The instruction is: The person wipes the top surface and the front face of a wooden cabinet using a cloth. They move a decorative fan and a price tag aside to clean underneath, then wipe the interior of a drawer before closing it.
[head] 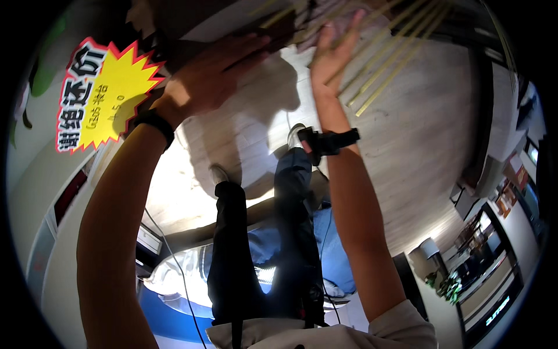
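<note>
My left hand (pixel 213 72) reaches toward the top of the view in deep shade, its fingers stretched to the right beside a dark, blurred surface. On that wrist is a black band (pixel 157 124). My right hand (pixel 333 56) is raised with its fingers apart, close to a pale pinkish, cloth-like thing (pixel 311 22); whether it touches this is unclear. Several thin gold strips (pixel 383 74) slant past the right hand, blurred by motion. A black strap with a small device (pixel 327 141) circles the right wrist. Left of my left hand is a yellow starburst sign (pixel 115 91) bearing writing.
Under me is a pale wood-look floor (pixel 418 144). Behind my legs lie blue and white bundles (pixel 340 248) in plastic, with thin black cables (pixel 181 270) running past. A potted plant (pixel 449 285) and a dark-framed shelf (pixel 492 279) stand at lower right.
</note>
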`<action>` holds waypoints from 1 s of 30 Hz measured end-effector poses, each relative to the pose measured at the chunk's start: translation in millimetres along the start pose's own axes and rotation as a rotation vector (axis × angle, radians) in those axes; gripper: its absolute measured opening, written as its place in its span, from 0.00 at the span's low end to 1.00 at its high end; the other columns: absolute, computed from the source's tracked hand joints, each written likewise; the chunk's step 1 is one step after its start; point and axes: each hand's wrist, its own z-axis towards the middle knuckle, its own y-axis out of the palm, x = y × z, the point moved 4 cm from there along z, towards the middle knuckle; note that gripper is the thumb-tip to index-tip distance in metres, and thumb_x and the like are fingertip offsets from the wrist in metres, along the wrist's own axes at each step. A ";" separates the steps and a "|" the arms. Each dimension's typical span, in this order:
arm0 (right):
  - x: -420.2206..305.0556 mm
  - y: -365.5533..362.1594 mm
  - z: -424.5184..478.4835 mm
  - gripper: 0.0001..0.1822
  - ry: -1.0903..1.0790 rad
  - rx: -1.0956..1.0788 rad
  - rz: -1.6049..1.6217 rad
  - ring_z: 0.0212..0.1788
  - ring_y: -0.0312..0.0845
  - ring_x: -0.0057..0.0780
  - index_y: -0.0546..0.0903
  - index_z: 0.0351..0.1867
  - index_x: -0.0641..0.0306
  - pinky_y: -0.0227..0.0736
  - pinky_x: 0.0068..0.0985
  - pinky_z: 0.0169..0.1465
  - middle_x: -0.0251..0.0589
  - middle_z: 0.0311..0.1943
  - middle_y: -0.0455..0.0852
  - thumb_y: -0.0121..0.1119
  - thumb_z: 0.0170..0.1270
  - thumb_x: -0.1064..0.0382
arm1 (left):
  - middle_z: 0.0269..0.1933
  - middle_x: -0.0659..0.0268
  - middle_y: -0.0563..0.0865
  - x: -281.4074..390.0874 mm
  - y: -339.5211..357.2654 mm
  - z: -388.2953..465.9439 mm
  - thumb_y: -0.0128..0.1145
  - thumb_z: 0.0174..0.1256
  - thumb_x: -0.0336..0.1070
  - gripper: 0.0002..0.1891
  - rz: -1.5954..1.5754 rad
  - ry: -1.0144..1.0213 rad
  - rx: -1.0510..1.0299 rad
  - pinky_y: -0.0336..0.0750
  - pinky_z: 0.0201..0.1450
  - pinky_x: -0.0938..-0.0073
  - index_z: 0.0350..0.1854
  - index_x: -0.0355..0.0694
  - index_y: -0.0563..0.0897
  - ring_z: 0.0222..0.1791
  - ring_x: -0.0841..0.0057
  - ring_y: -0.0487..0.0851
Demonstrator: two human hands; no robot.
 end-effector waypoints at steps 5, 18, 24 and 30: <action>16.5 29.0 -42.9 0.39 0.141 -0.121 -0.239 0.86 0.44 0.49 0.51 0.85 0.63 0.44 0.40 0.85 0.58 0.85 0.48 0.53 0.80 0.58 | 0.79 0.56 0.71 -2.9 9.4 10.0 0.56 0.65 0.29 0.32 -0.001 -0.002 -0.006 0.66 0.81 0.55 0.76 0.38 0.74 0.79 0.57 0.68; 1.2 38.6 -36.7 0.41 0.365 0.397 0.215 0.84 0.39 0.69 0.59 0.84 0.54 0.52 0.53 0.81 0.66 0.84 0.36 0.64 0.74 0.57 | 0.78 0.41 0.68 2.6 13.9 9.2 0.41 0.83 0.40 0.24 0.115 0.028 -0.092 0.62 0.78 0.41 0.75 0.36 0.70 0.76 0.37 0.68; 62.9 3.1 27.4 0.20 0.146 0.755 0.053 0.72 0.61 0.71 0.76 0.58 0.67 0.62 0.54 0.74 0.70 0.69 0.66 0.63 0.69 0.60 | 0.75 0.40 0.72 8.2 18.2 16.8 0.44 0.76 0.34 0.26 0.052 0.092 -0.034 0.65 0.75 0.39 0.75 0.36 0.71 0.73 0.35 0.71; 140.3 -1.2 62.5 0.37 0.191 0.754 0.078 0.82 0.50 0.60 0.57 0.82 0.69 0.46 0.46 0.83 0.60 0.82 0.55 0.40 0.84 0.43 | 0.77 0.39 0.68 13.8 12.5 20.2 0.43 0.81 0.34 0.25 0.073 0.131 -0.026 0.60 0.80 0.40 0.77 0.33 0.67 0.77 0.36 0.66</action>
